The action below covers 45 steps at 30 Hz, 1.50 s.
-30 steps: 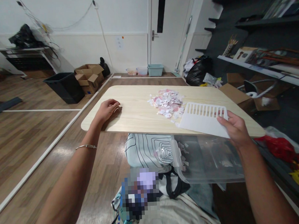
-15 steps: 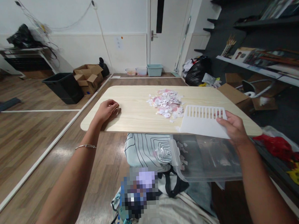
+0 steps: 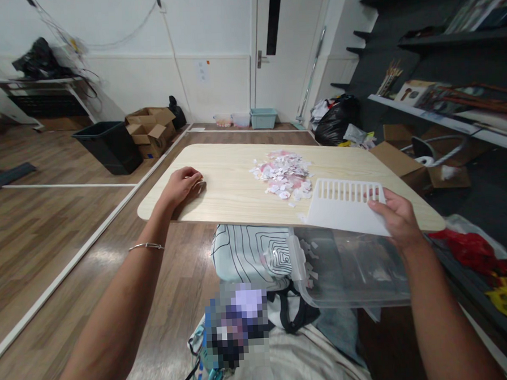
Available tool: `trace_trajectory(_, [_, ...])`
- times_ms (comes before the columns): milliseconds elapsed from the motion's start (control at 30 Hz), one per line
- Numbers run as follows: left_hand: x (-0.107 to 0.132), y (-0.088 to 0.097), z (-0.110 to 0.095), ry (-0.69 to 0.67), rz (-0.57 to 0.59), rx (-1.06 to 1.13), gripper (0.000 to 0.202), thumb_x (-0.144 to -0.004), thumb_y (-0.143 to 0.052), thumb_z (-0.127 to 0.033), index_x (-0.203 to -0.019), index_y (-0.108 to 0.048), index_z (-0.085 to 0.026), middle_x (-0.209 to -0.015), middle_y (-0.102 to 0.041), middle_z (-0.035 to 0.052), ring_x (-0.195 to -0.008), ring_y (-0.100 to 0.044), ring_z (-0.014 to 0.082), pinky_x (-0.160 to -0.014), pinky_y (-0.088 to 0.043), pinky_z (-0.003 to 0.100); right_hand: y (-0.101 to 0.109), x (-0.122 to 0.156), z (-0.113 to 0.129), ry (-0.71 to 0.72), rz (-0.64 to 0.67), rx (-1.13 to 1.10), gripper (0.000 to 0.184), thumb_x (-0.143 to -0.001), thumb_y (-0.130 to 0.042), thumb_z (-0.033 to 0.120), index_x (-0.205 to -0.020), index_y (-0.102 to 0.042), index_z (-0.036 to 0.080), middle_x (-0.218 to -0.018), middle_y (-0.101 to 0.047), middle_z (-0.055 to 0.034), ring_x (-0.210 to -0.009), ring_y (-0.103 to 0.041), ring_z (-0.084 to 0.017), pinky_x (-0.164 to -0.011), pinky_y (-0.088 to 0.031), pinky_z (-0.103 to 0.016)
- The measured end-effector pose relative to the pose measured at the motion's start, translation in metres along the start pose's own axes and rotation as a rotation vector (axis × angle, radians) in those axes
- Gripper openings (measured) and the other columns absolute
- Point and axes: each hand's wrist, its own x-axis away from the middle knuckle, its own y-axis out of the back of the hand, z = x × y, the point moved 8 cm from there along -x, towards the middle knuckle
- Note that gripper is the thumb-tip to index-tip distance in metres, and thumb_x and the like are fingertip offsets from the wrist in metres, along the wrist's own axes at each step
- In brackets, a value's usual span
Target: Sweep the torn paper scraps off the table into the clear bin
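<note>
My right hand (image 3: 398, 217) grips a white slotted plastic scraper (image 3: 343, 211) at its right end, thumb on top. The scraper lies over the table's near edge, just right of a heap of white and pink paper scraps (image 3: 284, 174). Below it, a clear plastic bin (image 3: 351, 270) sits under the edge, with several scraps inside at its left end. My left hand (image 3: 183, 185) rests on the pale wooden table (image 3: 226, 163), left of the heap, its fingers curled and pressed together. Whatever they hold, if anything, is hidden.
A patterned cushion (image 3: 250, 255) is beside the bin, under the table edge. On the floor at left stand a black waste bin (image 3: 109, 149) and cardboard boxes (image 3: 150, 130). Shelves (image 3: 445, 115) and an open carton (image 3: 398, 154) line the right side.
The camera view has shifted very slightly. Both hands, the scraper and the paper heap stay in the same places.
</note>
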Motion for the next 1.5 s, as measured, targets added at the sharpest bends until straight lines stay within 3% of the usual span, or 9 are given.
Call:
trace_trajectory(200, [-0.0009, 0.0, 0.0008, 0.001, 0.01, 0.0, 0.027, -0.082, -0.082, -0.051, -0.08, -0.079, -0.024, -0.085, -0.08, 0.0099, -0.088, -0.071, 0.0296, -0.082, -0.061, 0.043, 0.0015, -0.0002, -0.0036, -0.02, 0.002, 0.018, 0.049, -0.064, -0.11, 0.05, -0.102, -0.083, 0.033, -0.086, -0.089, -0.005, -0.068, -0.083, -0.03, -0.054, -0.065, -0.037])
trace_trajectory(500, [-0.0012, -0.0008, 0.0014, 0.004, 0.021, 0.005, 0.025, -0.083, -0.081, -0.049, -0.08, -0.079, -0.024, -0.083, -0.078, 0.0089, -0.086, -0.072, 0.0294, -0.082, -0.06, 0.043, -0.0002, 0.0038, 0.0025, -0.045, -0.049, 0.018, 0.05, -0.055, -0.11, 0.042, -0.096, -0.084, 0.029, -0.089, -0.093, -0.0095, -0.069, -0.084, -0.032, -0.054, -0.061, -0.034])
trace_trajectory(700, [-0.002, -0.0004, 0.0014, -0.005, 0.013, -0.001, 0.023, -0.085, -0.08, -0.046, -0.079, -0.079, -0.024, -0.084, -0.08, 0.0096, -0.087, -0.072, 0.0298, -0.082, -0.061, 0.044, 0.001, 0.0037, 0.004, -0.033, -0.088, 0.002, 0.052, -0.051, -0.109, 0.041, -0.095, -0.085, 0.029, -0.085, -0.091, -0.008, -0.066, -0.083, -0.031, -0.055, -0.062, -0.034])
trace_trajectory(1000, [-0.0033, -0.0009, 0.0063, 0.005, 0.031, 0.033, 0.026, -0.083, -0.082, -0.05, -0.081, -0.079, -0.024, -0.085, -0.079, 0.0096, -0.085, -0.071, 0.0282, -0.079, -0.059, 0.043, 0.0028, 0.0037, 0.0, -0.036, -0.071, 0.008, 0.051, -0.057, -0.108, 0.042, -0.1, -0.085, 0.027, -0.091, -0.092, -0.0134, -0.075, -0.086, -0.035, -0.058, -0.062, -0.037])
trace_trajectory(1500, [-0.0027, -0.0011, 0.0037, 0.003, 0.036, 0.011, 0.025, -0.082, -0.079, -0.049, -0.081, -0.076, -0.024, -0.08, -0.074, 0.0066, -0.083, -0.066, 0.0257, -0.077, -0.054, 0.04, 0.0019, 0.0001, -0.0024, -0.029, -0.043, 0.004, 0.055, -0.053, -0.111, 0.041, -0.098, -0.084, 0.026, -0.085, -0.091, -0.0071, -0.065, -0.08, -0.027, -0.056, -0.058, -0.031])
